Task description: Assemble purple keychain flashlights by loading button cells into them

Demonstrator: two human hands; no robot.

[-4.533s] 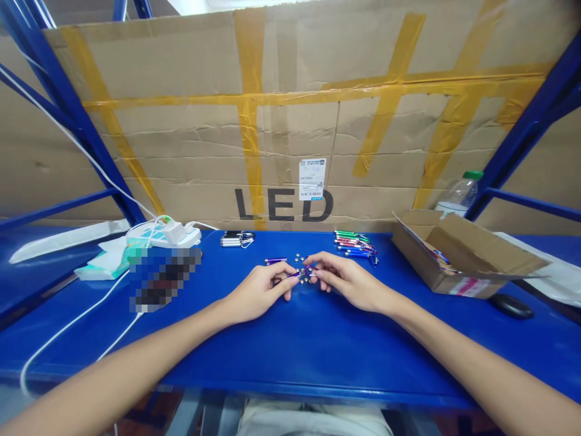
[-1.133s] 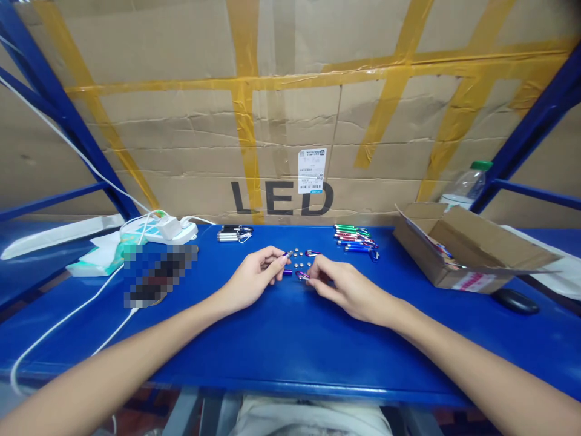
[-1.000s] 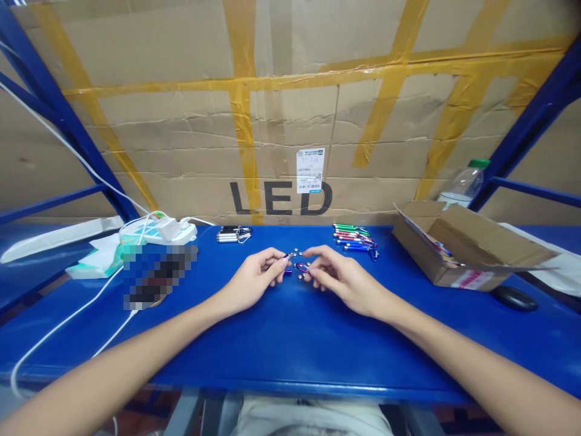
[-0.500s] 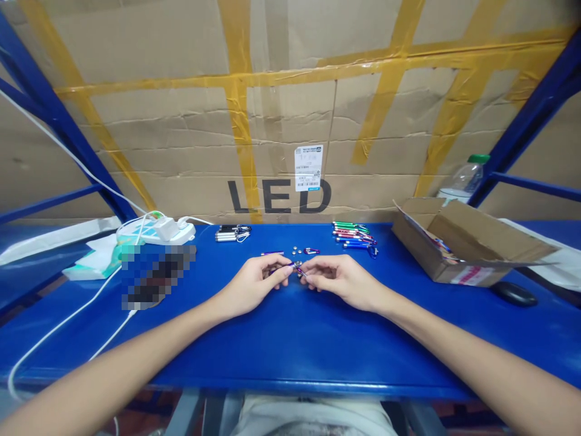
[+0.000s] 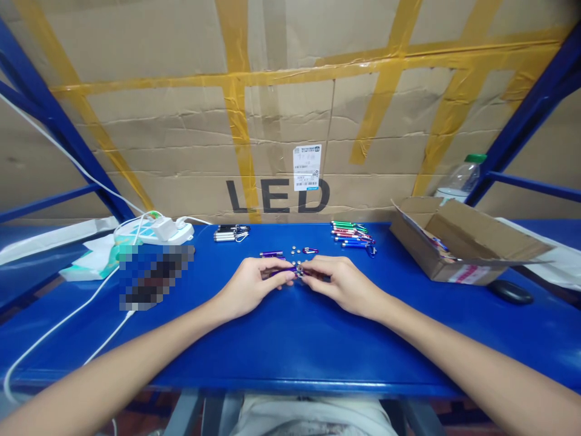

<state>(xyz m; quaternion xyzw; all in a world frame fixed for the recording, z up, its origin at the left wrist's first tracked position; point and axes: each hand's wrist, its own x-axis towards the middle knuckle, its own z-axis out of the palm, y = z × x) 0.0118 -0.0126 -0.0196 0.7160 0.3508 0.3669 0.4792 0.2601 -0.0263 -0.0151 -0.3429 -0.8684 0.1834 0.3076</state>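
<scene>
My left hand (image 5: 256, 280) is closed in a pinch around a purple pen-like metal tube (image 5: 287, 272), which lies roughly level and points right. Facing it, my right hand (image 5: 341, 278) is closed at the tube's right end, its fingertips on a small silvery part (image 5: 299, 272). Fingers partly cover that part, so I cannot tell whether it is joined to the tube. Just beyond my fingertips are more purple tubes (image 5: 271, 254), several small round silvery pieces (image 5: 298, 251) and a purple-red carabiner clip (image 5: 310, 250) on the blue table (image 5: 281, 345).
Green, red and blue tubes with clips (image 5: 354, 236) lie at back right; black and silver ones (image 5: 230, 234) at back left. An open cardboard box (image 5: 467, 242), a black mouse (image 5: 512, 291) and a bottle (image 5: 460, 177) stand right. Left are a power strip (image 5: 181, 232) and white cables.
My right fingertips have closed in around the tube's end, and a thin purple piece seen at them before is now hidden. The tube in my left hand shows more and sits slightly lower.
</scene>
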